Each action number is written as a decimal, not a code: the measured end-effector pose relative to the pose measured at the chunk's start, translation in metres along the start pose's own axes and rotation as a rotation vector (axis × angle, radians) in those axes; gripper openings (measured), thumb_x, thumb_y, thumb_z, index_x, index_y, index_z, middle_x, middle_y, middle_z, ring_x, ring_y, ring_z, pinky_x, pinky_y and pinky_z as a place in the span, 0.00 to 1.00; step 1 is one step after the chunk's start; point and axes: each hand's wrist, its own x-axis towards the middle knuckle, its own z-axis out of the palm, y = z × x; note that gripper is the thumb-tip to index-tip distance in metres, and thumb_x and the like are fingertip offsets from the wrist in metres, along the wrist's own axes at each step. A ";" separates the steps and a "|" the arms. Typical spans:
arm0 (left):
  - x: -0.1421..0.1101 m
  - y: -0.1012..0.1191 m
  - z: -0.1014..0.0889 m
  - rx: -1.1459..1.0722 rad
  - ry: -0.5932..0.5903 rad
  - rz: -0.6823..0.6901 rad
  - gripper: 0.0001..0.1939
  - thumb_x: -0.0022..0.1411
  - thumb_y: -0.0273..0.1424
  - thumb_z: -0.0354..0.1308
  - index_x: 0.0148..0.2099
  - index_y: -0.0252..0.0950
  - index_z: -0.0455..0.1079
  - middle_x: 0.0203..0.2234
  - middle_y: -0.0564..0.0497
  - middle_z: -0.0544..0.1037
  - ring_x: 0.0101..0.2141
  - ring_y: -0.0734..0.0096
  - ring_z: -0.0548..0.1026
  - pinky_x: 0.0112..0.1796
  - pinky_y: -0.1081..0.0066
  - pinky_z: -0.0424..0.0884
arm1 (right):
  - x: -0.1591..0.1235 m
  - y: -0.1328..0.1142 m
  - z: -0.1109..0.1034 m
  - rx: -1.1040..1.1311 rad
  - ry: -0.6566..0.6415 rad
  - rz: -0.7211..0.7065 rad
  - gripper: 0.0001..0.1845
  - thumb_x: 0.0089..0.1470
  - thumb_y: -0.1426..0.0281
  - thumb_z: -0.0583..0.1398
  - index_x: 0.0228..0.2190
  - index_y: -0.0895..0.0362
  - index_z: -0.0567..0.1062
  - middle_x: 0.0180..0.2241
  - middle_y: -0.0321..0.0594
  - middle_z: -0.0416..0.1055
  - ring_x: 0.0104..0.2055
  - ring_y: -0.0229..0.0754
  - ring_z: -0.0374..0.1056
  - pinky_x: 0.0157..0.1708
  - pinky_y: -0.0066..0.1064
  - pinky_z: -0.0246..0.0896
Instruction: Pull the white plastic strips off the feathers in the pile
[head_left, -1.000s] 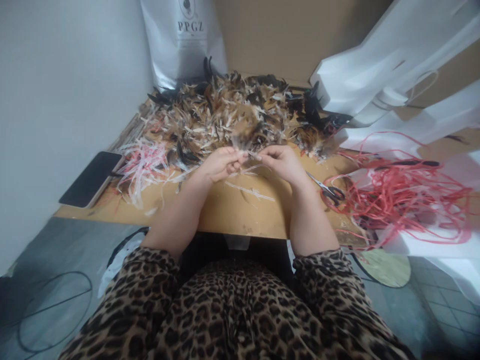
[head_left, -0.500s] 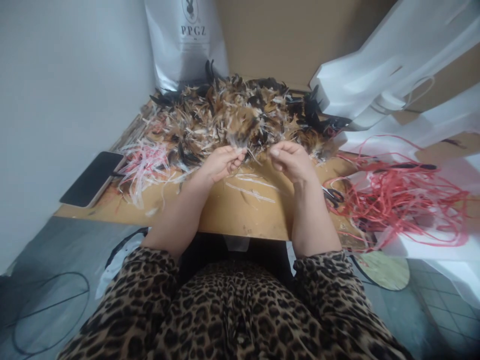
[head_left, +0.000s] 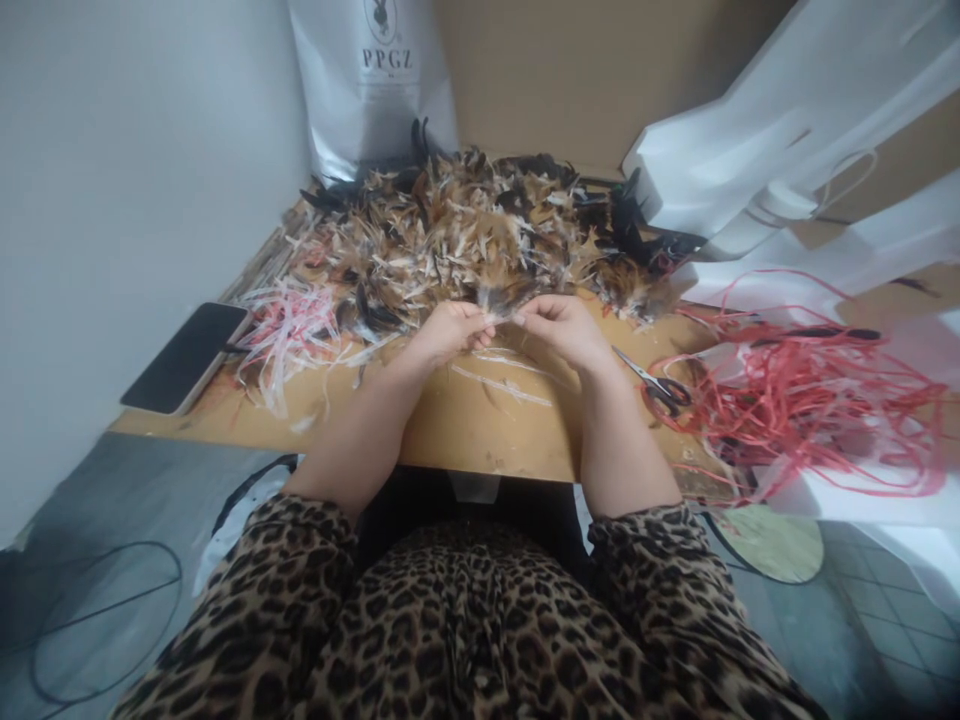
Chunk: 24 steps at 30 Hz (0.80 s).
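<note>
My left hand (head_left: pixel 455 330) pinches the base of a small bunch of brown feathers (head_left: pixel 497 285) above the near part of the table. Its tips point away from me, toward a large heap of brown, white and black feathers (head_left: pixel 435 225). Close by on the right, my right hand (head_left: pixel 559 325) is closed, thumb and forefinger pinched at the same base; whatever lies between those fingertips is too small to make out. Thin white strips (head_left: pixel 502 382) lie on the wooden table (head_left: pixel 480 440) below the hands.
Black-handled scissors (head_left: pixel 660 385) lie right of my right forearm, beside a tangle of red ribbon (head_left: pixel 810 400). At left are a phone (head_left: pixel 184 358) and a pile of pink and white strips (head_left: pixel 289 335). A white bag (head_left: pixel 375 110) stands behind the feather heap.
My right hand moved away to the right from the feather bunch, then came back to its base. My left hand kept hold of the bunch and shifted slightly.
</note>
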 end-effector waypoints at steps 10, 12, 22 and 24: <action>-0.003 -0.009 0.007 0.468 -0.074 0.001 0.15 0.59 0.16 0.52 0.21 0.30 0.67 0.11 0.54 0.69 0.13 0.83 0.67 0.18 0.82 0.65 | -0.008 -0.007 0.005 -0.759 -0.065 -0.439 0.11 0.56 0.68 0.58 0.29 0.57 0.79 0.31 0.43 0.73 0.33 0.40 0.65 0.34 0.32 0.53; -0.006 -0.009 0.008 0.516 -0.100 0.003 0.14 0.57 0.15 0.53 0.21 0.30 0.67 0.11 0.54 0.70 0.13 0.82 0.68 0.18 0.82 0.64 | -0.009 -0.009 0.006 -0.807 -0.106 -0.463 0.12 0.57 0.67 0.57 0.29 0.57 0.79 0.32 0.43 0.73 0.34 0.41 0.65 0.34 0.32 0.53; -0.012 -0.003 0.012 0.381 -0.222 0.174 0.07 0.55 0.21 0.59 0.25 0.29 0.74 0.15 0.51 0.74 0.17 0.79 0.72 0.21 0.79 0.69 | 0.012 0.015 -0.010 -0.074 -0.080 -0.003 0.16 0.39 0.59 0.68 0.21 0.59 0.74 0.20 0.35 0.68 0.23 0.33 0.58 0.26 0.28 0.53; -0.012 -0.001 0.013 0.270 -0.174 0.178 0.07 0.55 0.23 0.60 0.25 0.29 0.74 0.15 0.51 0.74 0.17 0.79 0.72 0.22 0.78 0.70 | 0.016 0.019 -0.011 0.057 -0.065 0.063 0.15 0.37 0.60 0.68 0.21 0.58 0.73 0.20 0.35 0.69 0.23 0.34 0.59 0.25 0.28 0.54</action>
